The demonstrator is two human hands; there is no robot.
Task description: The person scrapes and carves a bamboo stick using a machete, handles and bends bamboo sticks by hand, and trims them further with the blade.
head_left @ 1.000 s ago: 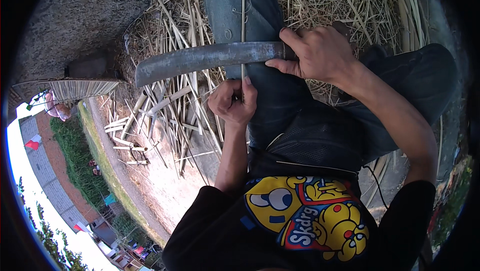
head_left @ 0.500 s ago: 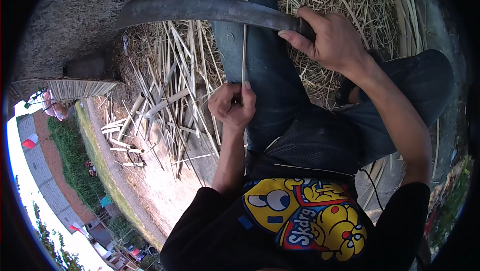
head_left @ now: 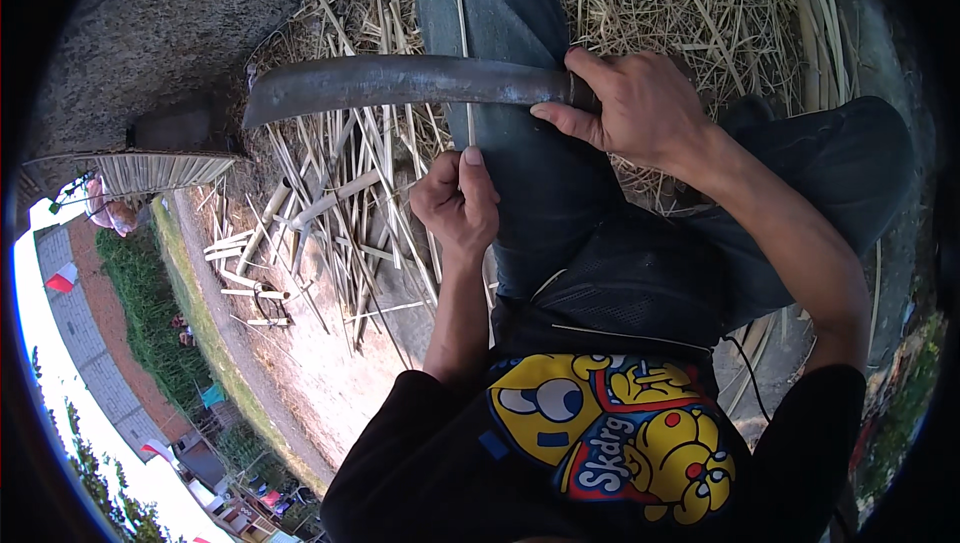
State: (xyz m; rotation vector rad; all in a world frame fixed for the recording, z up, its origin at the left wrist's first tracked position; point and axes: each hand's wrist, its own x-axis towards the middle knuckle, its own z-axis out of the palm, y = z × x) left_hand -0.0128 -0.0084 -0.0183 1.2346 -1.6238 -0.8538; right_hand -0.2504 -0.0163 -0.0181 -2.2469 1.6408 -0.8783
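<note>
My right hand (head_left: 640, 108) is closed round the handle of a machete (head_left: 400, 81), whose long, dark, slightly curved blade points left across my thigh. Beneath the blade runs a thin pale bamboo strip (head_left: 461, 3), lying lengthwise over the leg of my jeans (head_left: 530, 163). Its near end is pinched between the thumb and curled fingers of my left hand (head_left: 458, 198), just below the blade. The blade crosses the strip close to that thumb; whether its edge touches the strip I cannot tell.
Split bamboo pieces (head_left: 340, 198) lie heaped to the left of my leg. Fine shavings (head_left: 670, 3) cover the ground beyond, with longer strips (head_left: 820, 33) at the far right. A slatted bamboo panel (head_left: 165, 175) stands at the left. Farther off, a person (head_left: 108, 208) is partly visible.
The machete has come nearer along the strip, toward my left hand, and its tip has lowered. My left hand and the strip have shifted slightly left.
</note>
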